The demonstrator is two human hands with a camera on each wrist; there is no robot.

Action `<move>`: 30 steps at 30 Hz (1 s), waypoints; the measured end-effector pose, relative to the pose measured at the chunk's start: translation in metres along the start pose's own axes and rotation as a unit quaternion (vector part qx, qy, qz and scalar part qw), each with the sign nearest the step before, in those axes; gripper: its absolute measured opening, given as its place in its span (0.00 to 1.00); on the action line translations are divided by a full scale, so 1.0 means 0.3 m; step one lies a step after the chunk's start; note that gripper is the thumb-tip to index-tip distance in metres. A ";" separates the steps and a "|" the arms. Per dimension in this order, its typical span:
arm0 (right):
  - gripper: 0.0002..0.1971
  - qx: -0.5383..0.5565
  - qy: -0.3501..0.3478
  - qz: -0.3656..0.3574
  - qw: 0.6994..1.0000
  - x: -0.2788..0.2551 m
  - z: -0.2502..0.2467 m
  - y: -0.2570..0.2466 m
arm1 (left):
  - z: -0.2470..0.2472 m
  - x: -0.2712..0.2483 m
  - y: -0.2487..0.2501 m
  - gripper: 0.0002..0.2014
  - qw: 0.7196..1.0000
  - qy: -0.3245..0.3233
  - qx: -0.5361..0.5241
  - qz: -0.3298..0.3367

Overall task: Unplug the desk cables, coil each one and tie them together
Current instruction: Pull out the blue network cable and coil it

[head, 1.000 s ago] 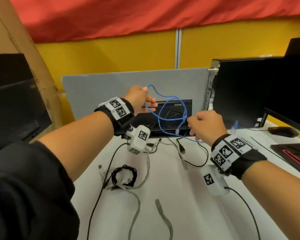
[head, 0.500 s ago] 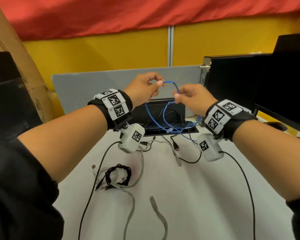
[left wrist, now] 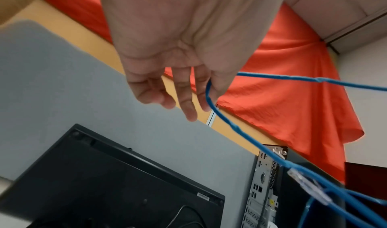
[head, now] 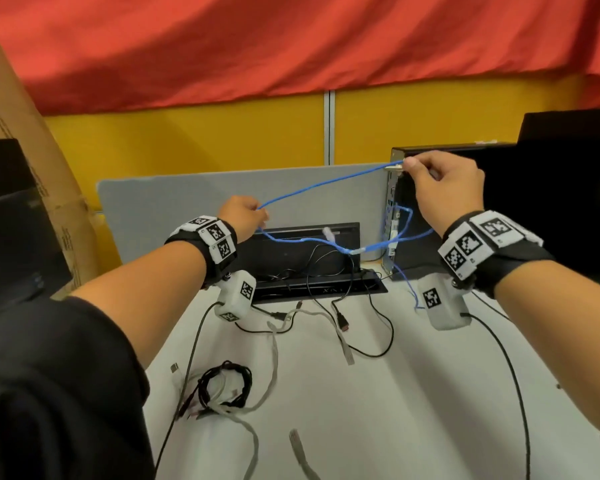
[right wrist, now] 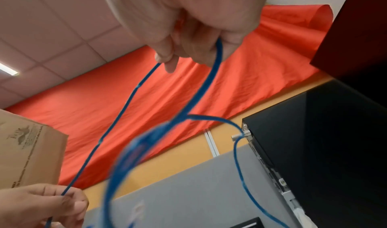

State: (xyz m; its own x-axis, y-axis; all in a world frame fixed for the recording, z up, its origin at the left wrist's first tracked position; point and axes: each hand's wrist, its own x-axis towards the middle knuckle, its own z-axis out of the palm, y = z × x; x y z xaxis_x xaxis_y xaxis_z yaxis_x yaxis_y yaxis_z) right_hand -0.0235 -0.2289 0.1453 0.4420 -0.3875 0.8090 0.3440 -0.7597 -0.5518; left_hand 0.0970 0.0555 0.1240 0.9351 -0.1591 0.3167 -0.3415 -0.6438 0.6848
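Observation:
A blue network cable (head: pixel 329 183) stretches taut in the air between my two hands above the white desk (head: pixel 413 393). My left hand (head: pixel 258 216) pinches its lower end in front of the grey divider. Thumb and fingers of that hand (right wrist: pixel 62 200) close on the strand. My right hand (head: pixel 411 166) is raised beside the PC tower and pinches the cable's upper end (right wrist: pixel 165 59), with a second strand running through the fist. More blue loops and a clear plug (head: pixel 328 233) hang below between the hands. A coiled black cable (head: pixel 226 384) lies on the desk at front left.
A black cable box (head: pixel 309 265) stands open at the desk's back, with loose black and grey cables (head: pixel 274 355) and a red-tipped plug (head: pixel 343 325) trailing from it. The PC tower (head: pixel 394 209) and a monitor stand right. A cardboard box (head: pixel 32 161) stands left.
My hands were close together at the top of a blue loop. They have moved apart: the right went up and right, the left down and left, drawing a length of cable straight.

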 end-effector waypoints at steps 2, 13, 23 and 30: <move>0.12 0.002 0.006 -0.008 1.000 -0.003 -0.007 0.010 | 0.001 0.010 0.009 0.10 0.998 -0.001 -0.035 -0.055; 0.20 -0.152 -0.153 0.034 0.976 -0.067 0.010 0.191 | -0.037 -0.004 0.108 0.10 0.848 0.015 -0.473 -0.241; 0.34 -0.092 -0.080 0.226 0.966 -0.073 0.000 0.205 | -0.036 0.044 0.037 0.16 0.971 0.084 -0.197 -0.104; 0.31 -0.113 -0.039 0.183 0.976 -0.061 -0.033 0.231 | -0.023 0.041 0.007 0.15 0.992 0.127 0.013 0.020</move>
State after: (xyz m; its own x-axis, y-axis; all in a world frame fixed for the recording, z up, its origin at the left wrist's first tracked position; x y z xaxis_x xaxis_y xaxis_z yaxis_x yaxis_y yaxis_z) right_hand -0.0159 -0.2795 0.0943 0.5655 -0.6208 0.5430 -0.0362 -0.6764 -0.7356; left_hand 0.1072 0.0574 0.1338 0.8657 0.0075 0.5005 -0.3714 -0.6606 0.6524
